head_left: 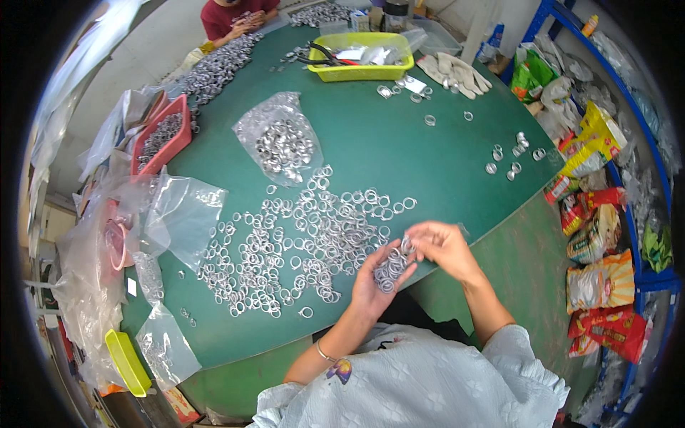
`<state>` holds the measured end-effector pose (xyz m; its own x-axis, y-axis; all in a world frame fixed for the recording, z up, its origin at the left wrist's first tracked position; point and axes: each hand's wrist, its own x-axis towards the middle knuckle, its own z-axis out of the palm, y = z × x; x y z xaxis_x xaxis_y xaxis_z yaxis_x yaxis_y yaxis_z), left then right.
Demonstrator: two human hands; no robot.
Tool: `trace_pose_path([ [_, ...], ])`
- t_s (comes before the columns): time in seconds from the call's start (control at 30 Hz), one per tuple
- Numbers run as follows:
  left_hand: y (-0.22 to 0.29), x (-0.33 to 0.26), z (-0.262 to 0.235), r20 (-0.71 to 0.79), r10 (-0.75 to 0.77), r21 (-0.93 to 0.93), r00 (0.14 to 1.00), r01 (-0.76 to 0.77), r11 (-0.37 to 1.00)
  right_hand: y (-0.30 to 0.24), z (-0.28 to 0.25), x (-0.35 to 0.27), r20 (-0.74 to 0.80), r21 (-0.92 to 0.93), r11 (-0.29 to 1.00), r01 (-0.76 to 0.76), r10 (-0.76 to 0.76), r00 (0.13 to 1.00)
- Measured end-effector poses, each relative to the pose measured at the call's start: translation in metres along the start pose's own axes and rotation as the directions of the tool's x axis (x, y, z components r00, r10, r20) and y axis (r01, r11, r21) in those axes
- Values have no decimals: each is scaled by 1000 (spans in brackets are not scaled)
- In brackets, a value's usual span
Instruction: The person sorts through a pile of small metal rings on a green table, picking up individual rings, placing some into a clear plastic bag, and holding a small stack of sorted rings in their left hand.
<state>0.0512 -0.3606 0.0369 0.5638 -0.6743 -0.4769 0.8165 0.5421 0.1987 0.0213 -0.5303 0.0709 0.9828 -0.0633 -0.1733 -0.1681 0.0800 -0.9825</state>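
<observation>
Nearest the camera, the left hand (372, 274) cups a heap of small silver metal rings (390, 269), fingers curled under it. The right hand (444, 246) pinches one ring at the heap's far edge. They look light, stiff and slippery, so probably best gripped by the rim. More lie loose on the green table (399, 153) to the left.

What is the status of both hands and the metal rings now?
Left hand cupped, holding a heap of rings. Right hand pinching one ring at the heap. Loose rings spread on green table.
</observation>
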Motion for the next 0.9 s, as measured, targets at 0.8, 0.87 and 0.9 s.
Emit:
trace_pose_path([
  [0.8,-8,0,-6,86,-72,-117,994,82,990,33,-9,69,-88,-866,423,268,-655,750],
  [0.87,-6,1,-3,68,-78,-96,995,85,992,34,-1,70,6,-896,363,257,-568,823],
  [0.9,-5,-1,0,57,-79,-83,995,83,993,37,-1,71,4,-896,366,253,-561,828],
])
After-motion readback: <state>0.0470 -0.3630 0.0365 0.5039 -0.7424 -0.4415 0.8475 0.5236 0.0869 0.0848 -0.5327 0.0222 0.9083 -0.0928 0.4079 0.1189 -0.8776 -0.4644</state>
